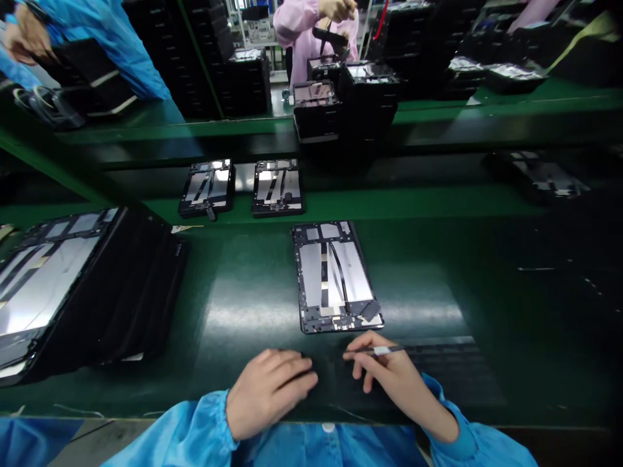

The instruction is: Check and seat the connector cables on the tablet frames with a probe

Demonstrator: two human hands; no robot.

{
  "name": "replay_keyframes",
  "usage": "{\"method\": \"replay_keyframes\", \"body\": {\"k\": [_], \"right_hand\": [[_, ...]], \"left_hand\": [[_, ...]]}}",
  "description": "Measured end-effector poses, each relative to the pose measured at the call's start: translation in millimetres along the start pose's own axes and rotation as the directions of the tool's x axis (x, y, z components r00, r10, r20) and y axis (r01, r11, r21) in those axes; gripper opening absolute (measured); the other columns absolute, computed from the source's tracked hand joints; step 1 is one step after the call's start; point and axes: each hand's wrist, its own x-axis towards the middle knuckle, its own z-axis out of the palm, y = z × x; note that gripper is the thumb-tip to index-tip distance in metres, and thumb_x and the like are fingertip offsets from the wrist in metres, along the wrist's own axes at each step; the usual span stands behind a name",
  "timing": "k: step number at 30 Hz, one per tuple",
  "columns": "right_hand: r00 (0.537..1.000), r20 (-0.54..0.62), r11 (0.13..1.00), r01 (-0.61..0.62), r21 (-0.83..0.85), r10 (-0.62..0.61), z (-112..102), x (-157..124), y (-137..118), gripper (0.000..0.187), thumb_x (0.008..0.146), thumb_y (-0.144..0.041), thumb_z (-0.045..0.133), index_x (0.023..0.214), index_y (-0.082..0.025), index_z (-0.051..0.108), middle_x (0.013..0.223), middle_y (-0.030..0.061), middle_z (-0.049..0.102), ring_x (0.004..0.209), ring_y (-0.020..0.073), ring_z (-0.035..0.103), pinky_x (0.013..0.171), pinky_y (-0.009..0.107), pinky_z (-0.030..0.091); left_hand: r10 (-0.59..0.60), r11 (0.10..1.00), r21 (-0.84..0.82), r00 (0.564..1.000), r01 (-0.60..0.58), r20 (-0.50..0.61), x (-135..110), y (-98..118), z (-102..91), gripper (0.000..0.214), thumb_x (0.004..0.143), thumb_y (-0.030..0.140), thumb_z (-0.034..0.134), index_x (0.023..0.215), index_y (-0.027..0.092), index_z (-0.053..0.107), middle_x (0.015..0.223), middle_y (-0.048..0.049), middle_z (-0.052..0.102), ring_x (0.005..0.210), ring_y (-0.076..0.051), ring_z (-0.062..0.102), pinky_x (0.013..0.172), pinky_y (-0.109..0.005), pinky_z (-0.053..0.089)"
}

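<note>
An opened tablet [311,272], its silver inner plate and black flex cables showing, lies on the green bench in front of me. A small dark square piece [370,311] sits on its lower right corner. Just below the tablet, my right hand [384,366] grips a slim pen-like tool [382,351] with a white band. Its exact kind is hard to tell. My left hand [272,389] rests low over the bench, left of the right hand, with fingers extended and slightly bent. No object is visible in it, and it is apart from the tablet.
A tall stack of tablets [97,292] stands at left beside a green post [58,155]. Two opened tablets [207,188] [278,187] lie on the far strip. Beyond are black stacks [370,97] and co-workers in pink [296,26] and blue [107,39]. Another dark unit [545,174] lies far right.
</note>
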Motion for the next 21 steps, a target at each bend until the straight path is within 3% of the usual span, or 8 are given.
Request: {"method": "replay_keyframes", "body": {"k": [3, 7, 11, 15, 18, 21], "right_hand": [[0.998, 0.062, 0.984, 0.003, -0.176, 0.008, 4, -12, 7, 0.032, 0.090, -0.048, 0.057, 0.084, -0.017, 0.062, 0.063, -0.0015, 0.062, 0.048, 0.0090, 0.057, 0.047, 0.019, 0.048], [0.989, 0.088, 0.879, 0.149, -0.452, -0.122, 10, -19, 1, 0.019, 0.090, -0.036, 0.059, 0.082, -0.019, 0.061, 0.065, -0.0015, 0.062, 0.053, 0.0116, 0.058, 0.052, 0.022, 0.045], [0.980, 0.124, 0.839, 0.200, -0.506, -0.158, 17, -18, -3, 0.014, 0.089, -0.032, 0.060, 0.082, -0.020, 0.062, 0.071, -0.0006, 0.066, 0.059, 0.0140, 0.060, 0.056, 0.025, 0.046], [0.978, 0.129, 0.870, 0.203, -0.449, -0.162, 20, -16, 1, 0.018, 0.091, -0.033, 0.058, 0.080, -0.020, 0.062, 0.072, 0.0008, 0.066, 0.066, 0.0158, 0.063, 0.062, 0.027, 0.048], [0.988, 0.104, 0.970, 0.130, -0.205, -0.111, 12, -10, -3, 0.029, 0.091, -0.044, 0.055, 0.075, -0.020, 0.057, 0.069, 0.0011, 0.066, 0.064, 0.0153, 0.064, 0.060, 0.027, 0.053], [0.996, 0.067, 0.998, 0.054, 0.025, -0.056, -4, 7, -21, 0.036, 0.088, -0.054, 0.057, 0.075, -0.020, 0.050, 0.069, 0.0021, 0.069, 0.063, 0.0151, 0.068, 0.058, 0.026, 0.057]], "left_hand": [[0.099, 0.995, -0.040, 0.989, -0.095, 0.112, -5, 15, 3.8, 0.022, 0.099, 0.031, 0.052, 0.116, 0.027, 0.065, 0.125, -0.0022, 0.064, 0.110, -0.020, 0.056, 0.088, -0.031, 0.043], [0.116, 0.993, -0.029, 0.968, -0.112, 0.225, -5, 19, 7.5, 0.026, 0.098, 0.036, 0.053, 0.121, 0.028, 0.061, 0.129, -0.0032, 0.060, 0.112, -0.020, 0.055, 0.090, -0.032, 0.042], [0.106, 0.994, -0.021, 0.966, -0.104, 0.235, -2, 17, 5.5, 0.025, 0.098, 0.035, 0.053, 0.121, 0.030, 0.061, 0.128, -0.0028, 0.059, 0.112, -0.019, 0.054, 0.089, -0.031, 0.041], [0.097, 0.995, -0.026, 0.970, -0.093, 0.225, -2, 18, 5.6, 0.025, 0.097, 0.034, 0.054, 0.121, 0.030, 0.062, 0.127, -0.0022, 0.060, 0.111, -0.019, 0.054, 0.088, -0.031, 0.041], [0.087, 0.996, -0.041, 0.974, -0.080, 0.211, -3, 20, 6.1, 0.024, 0.097, 0.033, 0.054, 0.120, 0.030, 0.062, 0.128, -0.0023, 0.060, 0.111, -0.020, 0.054, 0.088, -0.032, 0.041], [0.068, 0.995, -0.084, 0.981, -0.053, 0.181, 2, 18, 3.8, 0.022, 0.098, 0.028, 0.053, 0.117, 0.029, 0.064, 0.124, -0.0023, 0.062, 0.106, -0.020, 0.056, 0.083, -0.031, 0.042]]}}
